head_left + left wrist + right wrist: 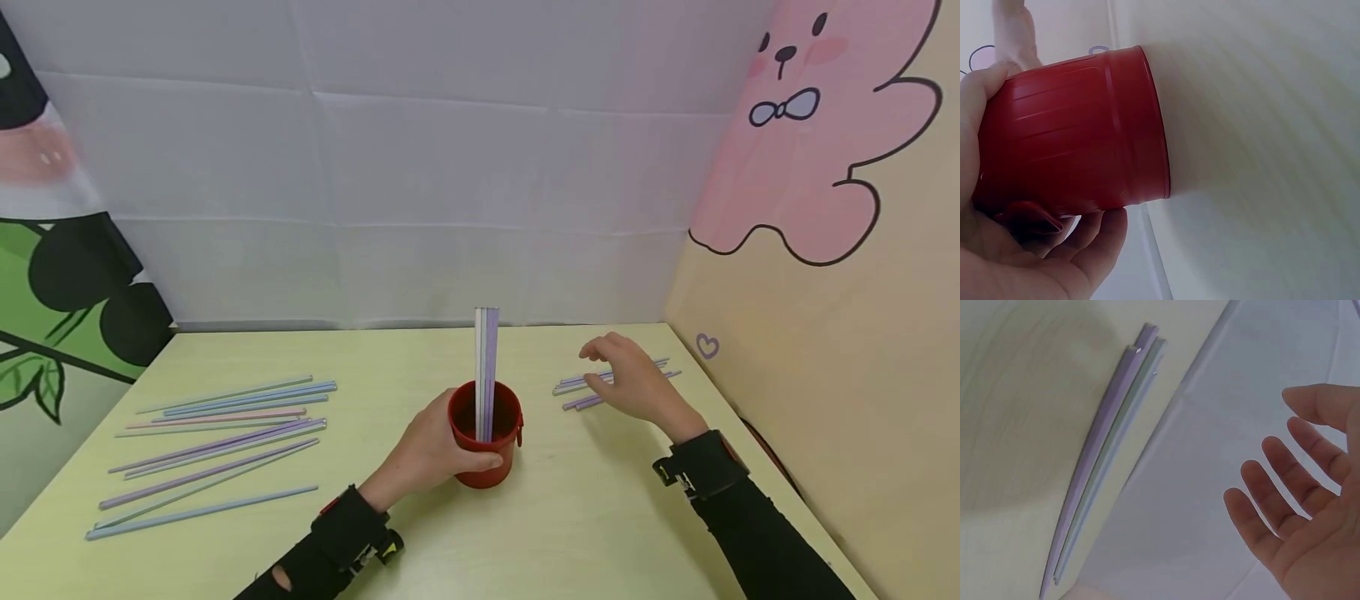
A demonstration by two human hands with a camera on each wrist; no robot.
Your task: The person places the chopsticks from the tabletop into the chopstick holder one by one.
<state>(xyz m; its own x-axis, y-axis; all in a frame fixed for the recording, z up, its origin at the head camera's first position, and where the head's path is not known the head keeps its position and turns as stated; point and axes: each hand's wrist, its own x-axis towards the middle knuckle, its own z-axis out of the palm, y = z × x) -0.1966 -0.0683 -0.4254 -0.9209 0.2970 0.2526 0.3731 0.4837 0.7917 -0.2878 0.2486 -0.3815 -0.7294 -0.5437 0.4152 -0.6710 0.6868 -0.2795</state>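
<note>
My left hand (431,450) grips a small red bucket (487,479), its thumb lying across the near side below the rim. Several thin pastel sticks (486,358), white and purple, stand upright in the bucket and rise well above it. In the left wrist view, fingers (1107,244) wrap the bucket's ribbed wall (1072,131). My right hand (637,379) hovers with nothing in it over a few purple, green and blue sticks (581,402) at the right. The right wrist view shows its fingers (1272,487) spread and apart from those sticks (1104,437).
At the left of the pale yellow table (555,533), several blue, pink, green and purple sticks (225,454) lie in loose rows. A white cloth (450,167) hangs behind the table's back edge. A beige wall (847,375) borders the right side.
</note>
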